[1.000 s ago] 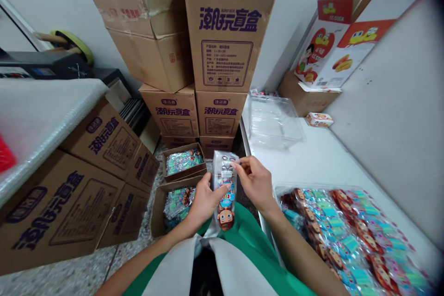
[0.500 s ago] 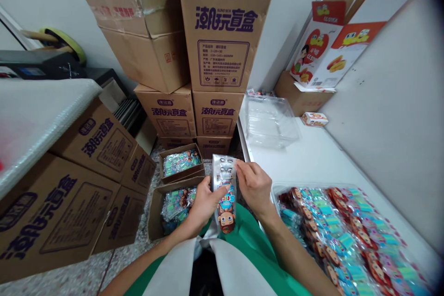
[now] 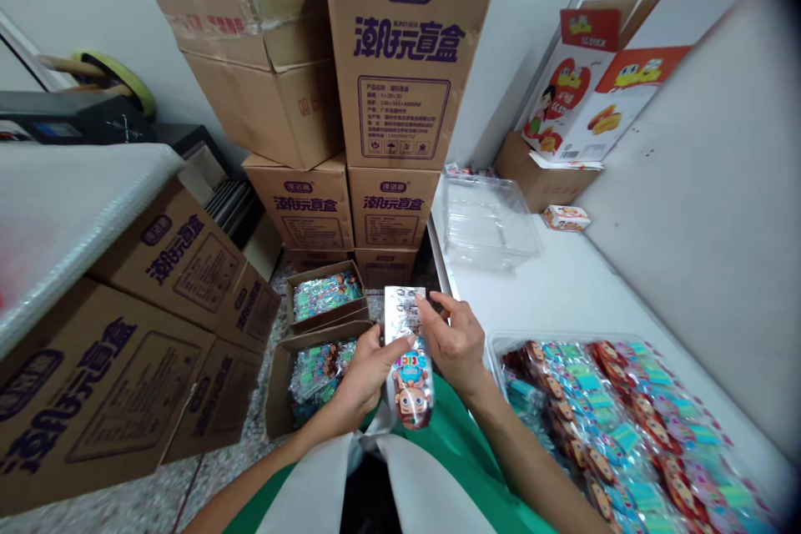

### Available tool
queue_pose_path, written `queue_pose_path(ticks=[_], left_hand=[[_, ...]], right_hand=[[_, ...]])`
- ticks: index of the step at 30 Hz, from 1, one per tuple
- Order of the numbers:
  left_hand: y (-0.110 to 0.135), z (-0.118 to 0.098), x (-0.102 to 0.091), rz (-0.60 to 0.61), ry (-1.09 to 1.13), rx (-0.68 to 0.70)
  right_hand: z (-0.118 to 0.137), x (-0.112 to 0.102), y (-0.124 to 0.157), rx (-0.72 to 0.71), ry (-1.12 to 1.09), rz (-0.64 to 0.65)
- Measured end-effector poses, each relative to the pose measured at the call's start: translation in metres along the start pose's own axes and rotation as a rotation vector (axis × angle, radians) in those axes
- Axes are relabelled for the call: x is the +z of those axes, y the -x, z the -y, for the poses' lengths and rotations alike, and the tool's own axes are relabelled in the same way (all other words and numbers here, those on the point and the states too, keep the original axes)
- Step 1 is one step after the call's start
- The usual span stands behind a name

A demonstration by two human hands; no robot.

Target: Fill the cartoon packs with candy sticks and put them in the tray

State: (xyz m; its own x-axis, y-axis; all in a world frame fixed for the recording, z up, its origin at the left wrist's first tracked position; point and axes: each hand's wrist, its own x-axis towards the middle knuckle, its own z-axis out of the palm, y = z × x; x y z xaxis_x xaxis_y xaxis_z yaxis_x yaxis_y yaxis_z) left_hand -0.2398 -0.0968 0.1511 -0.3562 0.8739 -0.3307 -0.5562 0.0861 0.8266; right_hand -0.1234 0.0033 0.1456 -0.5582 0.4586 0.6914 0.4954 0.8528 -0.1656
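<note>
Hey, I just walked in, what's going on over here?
A person is handling a printed packet with a cartoon face. The left hand holds it with the thumb across the front, and the right hand has its fingers at the upper right edge. Open cardboard boxes of wrapped packets are to the left; a clear tray of similar ones sits at right on a white table.

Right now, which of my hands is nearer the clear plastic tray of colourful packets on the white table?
Right. Your right hand is just left of the tray; your left hand is farther left, holding the long printed packet.
</note>
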Motion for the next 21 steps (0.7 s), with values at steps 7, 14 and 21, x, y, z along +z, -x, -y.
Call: queue_pose_path(ticks=[7,14,21], left_hand=[[0.000,-0.002,0.002,-0.002,-0.016,0.004],[-0.001,-0.002,-0.002,-0.009,-0.277,0.140],[0.001,0.008,-0.008,0.014,-0.211,0.078]], right_hand=[[0.001,-0.001,0.000,0.067,-0.180,0.093],[0.001,0.006,-0.016,0.740,-0.707,0.122],[-0.004,-0.003,-0.014,0.687,-0.821,0.195]])
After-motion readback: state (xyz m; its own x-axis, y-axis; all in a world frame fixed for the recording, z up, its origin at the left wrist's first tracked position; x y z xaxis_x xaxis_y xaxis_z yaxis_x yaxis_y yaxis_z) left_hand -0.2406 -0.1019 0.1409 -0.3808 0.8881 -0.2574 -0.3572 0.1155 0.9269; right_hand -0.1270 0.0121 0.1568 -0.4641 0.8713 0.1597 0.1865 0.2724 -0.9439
